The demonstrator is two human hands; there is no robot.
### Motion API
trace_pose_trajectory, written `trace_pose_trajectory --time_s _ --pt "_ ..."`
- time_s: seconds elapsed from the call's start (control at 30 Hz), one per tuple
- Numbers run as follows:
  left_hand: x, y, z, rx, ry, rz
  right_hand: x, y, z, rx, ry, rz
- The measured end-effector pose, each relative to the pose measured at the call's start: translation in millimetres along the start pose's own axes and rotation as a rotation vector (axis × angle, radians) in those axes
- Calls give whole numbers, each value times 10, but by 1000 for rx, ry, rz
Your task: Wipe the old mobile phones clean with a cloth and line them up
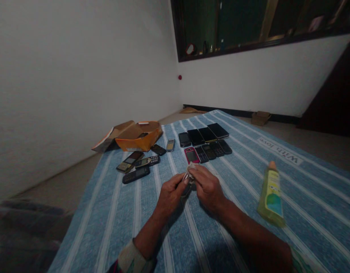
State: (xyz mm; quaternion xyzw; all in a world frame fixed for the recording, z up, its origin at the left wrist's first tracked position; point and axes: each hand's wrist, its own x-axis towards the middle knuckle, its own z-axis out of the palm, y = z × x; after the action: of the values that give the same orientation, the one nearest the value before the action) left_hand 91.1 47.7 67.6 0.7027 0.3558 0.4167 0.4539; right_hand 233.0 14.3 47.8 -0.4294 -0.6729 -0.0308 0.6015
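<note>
My left hand [171, 192] is closed around a dark mobile phone [186, 190], mostly hidden between both hands. My right hand [208, 187] has its fingers closed on a crumpled whitish cloth [192, 169], pressed against the top of that phone. Just beyond my fingers lies a pink-edged phone [192, 155], first in a row of several keypad phones [209, 151]. Behind that row are several dark touchscreen phones [196, 137]. To the left, more old phones lie loosely, among them a black one [136, 175] and a silver-edged one [148, 161].
An open orange cardboard box [139, 143] stands at the left edge, with a dark item inside. On the right a bottle of yellow-green liquid [271, 197] lies on the blue striped cloth [305, 212] covering the surface. A white wall [86, 76] rises beyond the left side.
</note>
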Motion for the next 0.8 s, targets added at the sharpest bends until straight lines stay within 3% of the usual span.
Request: trace_pose_trajectory --time_s 0.13,0.4,0.63,0.8 --pt "-42 -19 7 6 36 31 -5 -31 -1 38 -19 11" --pt "-81 -37 35 0 105 9 -28 148 -34 97 -37 265" --pt "-99 -28 55 -21 118 18 13 -63 -52 115 -59 117" --pt "-103 0 69 -74 124 -31 19 50 -71 97 -86 239"
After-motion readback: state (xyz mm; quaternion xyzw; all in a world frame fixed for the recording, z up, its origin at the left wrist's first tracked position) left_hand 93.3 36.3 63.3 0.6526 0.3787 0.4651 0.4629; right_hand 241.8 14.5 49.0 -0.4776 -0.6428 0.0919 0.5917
